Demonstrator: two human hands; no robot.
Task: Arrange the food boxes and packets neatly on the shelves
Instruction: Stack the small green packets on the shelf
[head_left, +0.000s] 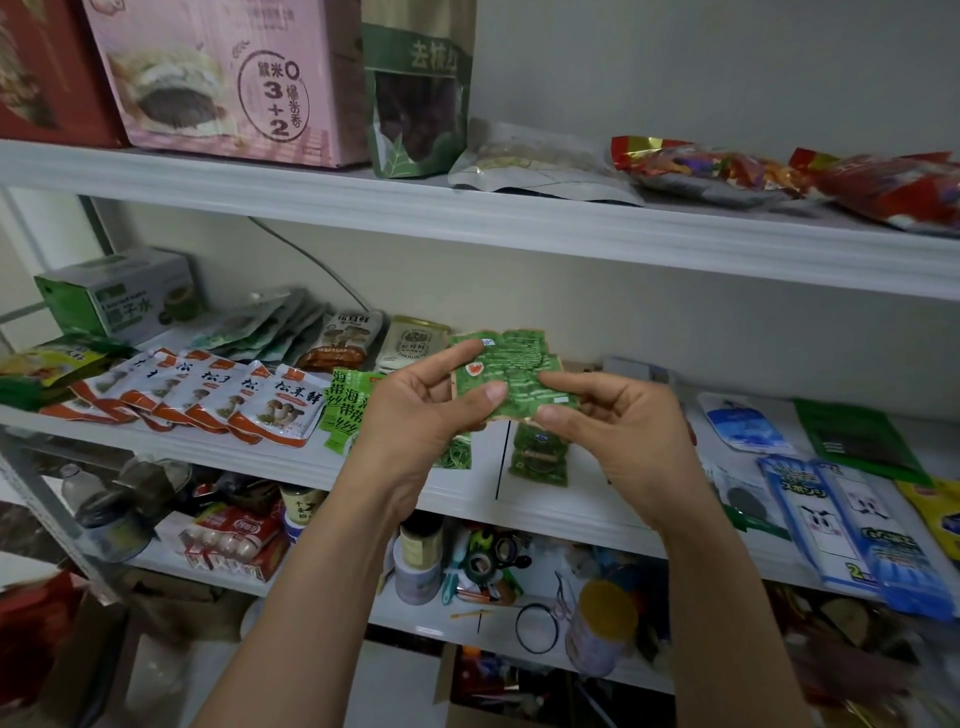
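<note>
two hands meet in front of the middle shelf (291, 465), and between them we hold one crumpled green packet (511, 371) up off the boards. our left hand (415, 415) pinches its left edge with the thumb laid across the printed face. our right hand (618, 436) pinches the right edge between thumb and forefinger.

just below our hands, a second green packet (540, 452) lies flat on the middle shelf. to its left lie bright green seaweed packets (343, 410), partly hidden by our left wrist. further left, a row of white and orange mushroom packets (208, 400) overlaps like tiles. a green and white box (114, 301) stands at the far left corner. to the right lie blue sponge packs (841, 530), hanging over the near edge.

on the upper shelf (519, 228) a pink box (228, 78) stands at the left, with a tall green pouch (415, 104) upright just beside it. a silver pouch (540, 166) lies flat to the right of that, and red foil packets (727, 166) lie beyond.
</note>
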